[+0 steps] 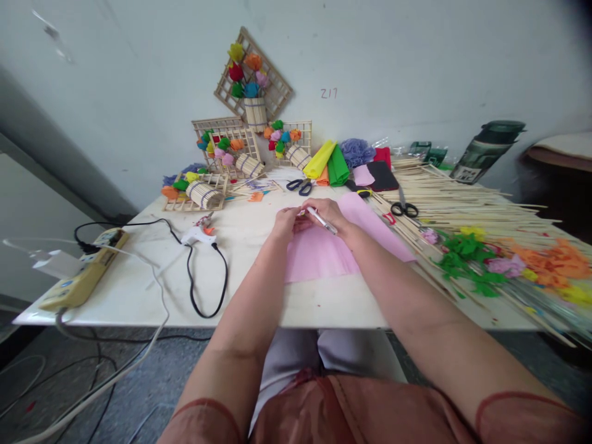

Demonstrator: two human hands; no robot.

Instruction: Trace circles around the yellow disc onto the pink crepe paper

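A sheet of pink crepe paper (324, 250) lies flat on the white table (152, 290) in front of me. My right hand (330, 214) rests on the paper's far edge and holds a white pen-like tool (322, 220) that points toward me and to the right. My left hand (285, 221) sits just beside it, fingers pinched at the tool's far end and at the paper's edge. Both hands touch each other above the sheet.
Left: a white glue gun (200, 234) with black cord and a yellow power strip (86, 268). Back: stick frames with paper flowers (250, 92), black scissors (300, 185), paper rolls (329, 163). Right: many bamboo sticks (462, 200), second scissors (404, 208), crepe scraps (509, 262).
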